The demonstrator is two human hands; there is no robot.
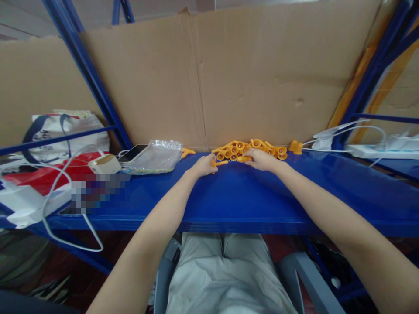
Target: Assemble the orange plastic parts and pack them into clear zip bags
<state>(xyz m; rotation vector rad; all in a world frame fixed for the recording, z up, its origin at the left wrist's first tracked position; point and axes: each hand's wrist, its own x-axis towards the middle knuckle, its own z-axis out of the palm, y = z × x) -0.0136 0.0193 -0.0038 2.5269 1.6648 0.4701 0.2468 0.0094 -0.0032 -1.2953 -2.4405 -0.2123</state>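
Note:
A heap of several small orange plastic parts [250,148] lies at the back of the blue shelf [235,196], against a cardboard wall. My left hand [204,165] is closed on an orange ridged screw-like piece [221,163] that sticks out to the right. My right hand [262,159] is closed on another orange piece [244,159] just in front of the heap. The two pieces almost meet between my hands.
A clear plastic bag [155,157] lies left of my hands, with one orange part [187,152] beside it. Farther left are a phone, white chargers with cables [22,205] and a tote bag [65,131]. A white power strip [381,150] sits at right.

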